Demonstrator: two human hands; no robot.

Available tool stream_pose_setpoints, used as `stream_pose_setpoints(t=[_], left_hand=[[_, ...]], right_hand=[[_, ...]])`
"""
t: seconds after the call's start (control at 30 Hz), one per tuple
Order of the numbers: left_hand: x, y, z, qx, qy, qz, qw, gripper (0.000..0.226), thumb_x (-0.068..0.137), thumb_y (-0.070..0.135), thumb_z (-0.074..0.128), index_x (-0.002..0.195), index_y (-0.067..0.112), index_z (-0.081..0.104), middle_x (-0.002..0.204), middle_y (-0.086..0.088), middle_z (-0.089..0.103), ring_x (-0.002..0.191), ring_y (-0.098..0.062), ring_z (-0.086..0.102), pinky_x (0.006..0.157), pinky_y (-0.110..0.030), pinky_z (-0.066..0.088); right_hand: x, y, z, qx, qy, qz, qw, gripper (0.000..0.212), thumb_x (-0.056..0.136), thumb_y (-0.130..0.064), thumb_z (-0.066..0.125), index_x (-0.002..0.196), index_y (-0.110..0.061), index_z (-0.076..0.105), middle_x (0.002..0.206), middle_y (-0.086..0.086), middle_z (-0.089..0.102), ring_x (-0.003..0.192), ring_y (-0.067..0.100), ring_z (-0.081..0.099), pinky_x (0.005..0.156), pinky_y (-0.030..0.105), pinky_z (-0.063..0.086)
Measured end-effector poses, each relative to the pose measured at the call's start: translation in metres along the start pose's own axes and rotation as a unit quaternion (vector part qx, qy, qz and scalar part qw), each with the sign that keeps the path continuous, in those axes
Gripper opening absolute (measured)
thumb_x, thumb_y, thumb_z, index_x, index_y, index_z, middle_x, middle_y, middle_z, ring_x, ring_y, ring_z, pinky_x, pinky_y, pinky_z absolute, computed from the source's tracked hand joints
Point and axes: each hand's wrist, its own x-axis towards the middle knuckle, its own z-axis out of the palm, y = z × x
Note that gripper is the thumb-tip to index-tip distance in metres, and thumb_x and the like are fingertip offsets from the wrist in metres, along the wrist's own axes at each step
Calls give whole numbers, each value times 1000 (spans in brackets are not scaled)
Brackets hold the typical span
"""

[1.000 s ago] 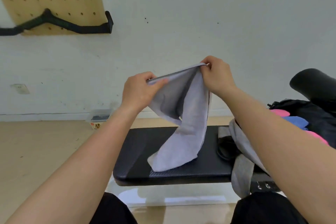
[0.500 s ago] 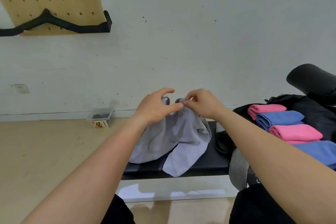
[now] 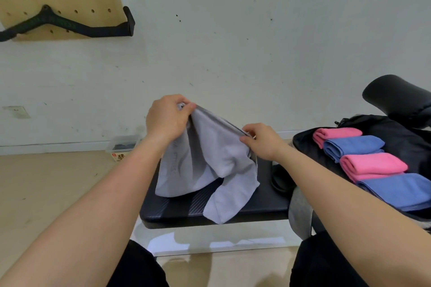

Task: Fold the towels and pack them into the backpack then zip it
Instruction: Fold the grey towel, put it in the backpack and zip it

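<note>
A grey towel (image 3: 205,165) hangs bunched over the black padded bench (image 3: 177,211), its lower end drooping past the front edge. My left hand (image 3: 166,119) pinches one upper corner of it, raised. My right hand (image 3: 262,141) pinches the towel's top edge lower and to the right. On the right an open black backpack (image 3: 396,137) holds folded towels in a row: pink (image 3: 335,135), blue (image 3: 354,147), pink (image 3: 370,165), blue (image 3: 401,190).
A black padded roller (image 3: 396,98) sticks out above the backpack. A grey cloth (image 3: 299,214) hangs off the bench's right front. A small clear box (image 3: 122,147) stands on the wooden floor by the wall. A pegboard with a black bar (image 3: 70,25) hangs upper left.
The towel was held high and stretched, then lowered onto the bench with the hands together. Now my left hand has lifted one corner and the hands have drawn apart.
</note>
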Motion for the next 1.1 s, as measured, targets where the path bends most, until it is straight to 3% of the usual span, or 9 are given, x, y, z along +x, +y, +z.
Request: stream_pose_setpoints(t=[0.17, 0.33, 0.47, 0.6, 0.7, 0.8, 0.87, 0.97, 1.1], left_hand=[[9, -30, -18, 31, 73, -73, 994, 21, 92, 44, 60, 92, 27, 72, 99, 0, 73, 95, -27, 65, 70, -30, 42], [9, -45, -23, 43, 96, -113, 988, 26, 96, 43, 55, 94, 22, 71, 98, -4, 72, 91, -30, 63, 69, -32, 41], [3, -41, -17, 5, 11, -76, 997, 24, 92, 41, 61, 87, 21, 74, 92, -2, 74, 93, -26, 66, 76, -32, 49], [-19, -28, 11, -25, -131, -47, 990, 18, 91, 37, 66, 79, 26, 72, 91, 0, 75, 91, -18, 66, 81, -31, 50], [-40, -25, 45, -16, -197, -64, 978, 11, 91, 31, 61, 91, 25, 71, 98, 5, 71, 97, -17, 64, 82, -29, 48], [-63, -24, 72, -73, -245, -140, 957, 18, 95, 20, 51, 110, 18, 61, 105, 3, 61, 103, -18, 57, 82, -29, 43], [-79, -25, 82, -127, -255, -179, 942, 21, 95, 15, 45, 113, 18, 56, 97, 6, 58, 97, -19, 55, 71, -28, 41], [-98, -30, 95, -166, -256, -152, 940, 18, 92, 11, 51, 105, 23, 54, 78, 4, 58, 73, -15, 55, 53, -20, 40], [-109, -34, 106, -217, -274, -131, 928, 14, 93, 14, 62, 89, 24, 53, 70, 1, 60, 54, -16, 54, 48, -29, 46]], right_hand=[[3, 14, -11, -24, 4, 26, 999, 9, 94, -19, 59, 95, -17, 67, 87, 5, 66, 79, 21, 57, 63, 28, 40], [15, 16, -37, -47, 61, 32, 996, 20, 94, -14, 54, 105, -18, 70, 97, 6, 70, 89, 24, 62, 72, 28, 43], [25, -8, -67, 9, 127, 19, 992, 9, 90, -29, 65, 84, -23, 69, 75, -4, 66, 70, 10, 57, 57, 25, 39], [28, -18, -57, -34, 75, 32, 996, 22, 89, -36, 66, 75, -19, 69, 71, -3, 64, 69, 13, 56, 59, 27, 39], [20, 0, -21, -105, 2, 82, 991, 32, 89, -35, 62, 76, -6, 69, 76, 12, 67, 78, 29, 62, 64, 34, 47], [1, 18, 18, -99, -21, 131, 986, 50, 97, -38, 49, 55, -12, 48, 56, 7, 51, 65, 29, 51, 51, 31, 34], [-8, 29, 40, -86, -22, 147, 985, 56, 100, -45, 41, 52, -15, 44, 55, 4, 50, 63, 27, 51, 52, 31, 31], [-21, 39, 63, -66, -21, 150, 986, 55, 97, -49, 45, 52, -15, 43, 53, 0, 49, 57, 23, 49, 50, 29, 32], [-22, 40, 70, -23, -25, 110, 993, 26, 85, -42, 65, 73, -19, 71, 71, -4, 67, 72, 14, 61, 62, 29, 46]])
